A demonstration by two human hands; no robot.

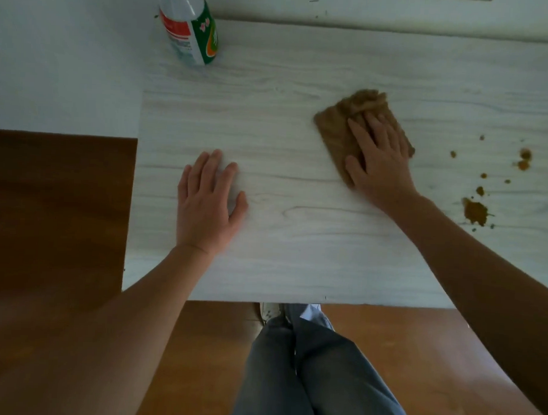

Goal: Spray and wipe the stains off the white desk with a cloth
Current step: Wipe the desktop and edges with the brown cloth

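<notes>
Pressing flat, the right hand (381, 163) covers the brown cloth (337, 129).

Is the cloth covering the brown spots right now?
No, the brown cloth under the right hand lies apart from the stains.

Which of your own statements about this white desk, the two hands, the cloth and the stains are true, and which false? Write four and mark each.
1. The right hand presses flat on the brown fleecy cloth. True.
2. The left hand grips the clear plastic spray bottle with the green and red label. False: it rests flat on the white wood-grain desk; the bottle stands apart at the far left.
3. The brown stains lie to the right of the cloth. True.
4. The cloth covers the brown stains. False: they lie bare, apart from it.
</notes>
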